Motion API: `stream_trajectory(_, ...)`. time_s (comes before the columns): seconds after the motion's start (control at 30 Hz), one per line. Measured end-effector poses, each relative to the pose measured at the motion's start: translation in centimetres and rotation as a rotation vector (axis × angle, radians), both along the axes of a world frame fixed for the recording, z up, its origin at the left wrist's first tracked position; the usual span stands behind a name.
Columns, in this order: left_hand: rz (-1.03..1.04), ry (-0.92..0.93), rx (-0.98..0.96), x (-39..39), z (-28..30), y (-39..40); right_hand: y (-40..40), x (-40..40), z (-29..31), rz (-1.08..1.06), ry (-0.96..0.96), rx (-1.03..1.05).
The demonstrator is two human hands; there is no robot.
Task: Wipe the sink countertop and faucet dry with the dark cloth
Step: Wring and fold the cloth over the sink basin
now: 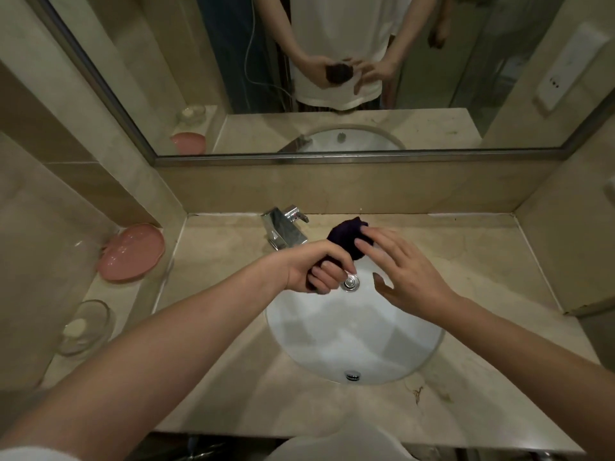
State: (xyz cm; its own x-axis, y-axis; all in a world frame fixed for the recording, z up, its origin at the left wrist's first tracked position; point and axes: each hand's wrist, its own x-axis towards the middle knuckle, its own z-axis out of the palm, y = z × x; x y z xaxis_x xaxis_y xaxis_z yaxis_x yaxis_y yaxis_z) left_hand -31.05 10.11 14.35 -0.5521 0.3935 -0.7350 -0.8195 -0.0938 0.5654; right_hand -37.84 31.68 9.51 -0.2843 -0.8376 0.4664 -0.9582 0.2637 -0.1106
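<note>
While the cloth [347,239] is gripped by the left hand [316,266], its bunched end, right of the faucet [283,227], is touched by the open right hand [399,267].

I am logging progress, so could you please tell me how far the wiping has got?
Nothing visibly wiped. In hand: the left hand grips the dark cloth above the basin, right hand fingers touching it. Left: countertop and faucet, both untouched.

Lower part of the bunched dark purple cloth [346,239] hidden inside left hand [316,266]. Round white basin [352,331] far rim covered by both hands. Pale lump in clear glass dish [83,326] too blurry to ID (soap, maybe).
</note>
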Motion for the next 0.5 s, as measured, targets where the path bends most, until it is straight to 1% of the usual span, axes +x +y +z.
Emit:
stream_trajectory(0.03, -0.084, -0.017, 0.13, 0.4, 0.3, 0.3, -0.1, -0.1, -0.1, 0.043, 0.049, -0.03)
stream_trajectory(0.13, -0.312, -0.053, 0.5, 1.4, 0.6, 2.3, -1.7, -0.4, 1.6, 0.222, 0.102, -0.206)
stream_trajectory(0.17, -0.363, -0.051, 0.577, 1.7, 0.9, 3.0, -2.2, -0.3, 2.7, 0.285, 0.111, -0.251)
stream_trajectory(0.23, -0.384, -0.004, 0.633, 2.2, 1.6, 3.7, -2.9, -0.2, 4.9, 0.332, 0.147, -0.277)
stream_trajectory(0.27, -0.34, 0.028, 0.623, 2.4, 1.9, 4.0, -3.1, -0.4, 5.9, 0.328, 0.173, -0.26)
stream_trajectory(0.33, -0.168, 0.07, 0.548, 2.8, 2.5, 4.6, -3.1, -1.0, 7.2, 0.303, 0.23, -0.176)
stream_trajectory(0.4, 0.001, 0.11, 0.388, 3.1, 2.8, 5.2, -2.9, -1.5, 8.0, 0.29, 0.339, -0.062)
stream_trajectory(0.43, 0.049, 0.128, 0.286, 3.1, 2.7, 5.4, -2.7, -1.6, 8.3, 0.286, 0.399, -0.001)
stream_trajectory(0.5, 0.071, 0.144, 0.098, 3.1, 2.4, 5.4, -2.6, -1.6, 8.3, 0.266, 0.472, 0.144)
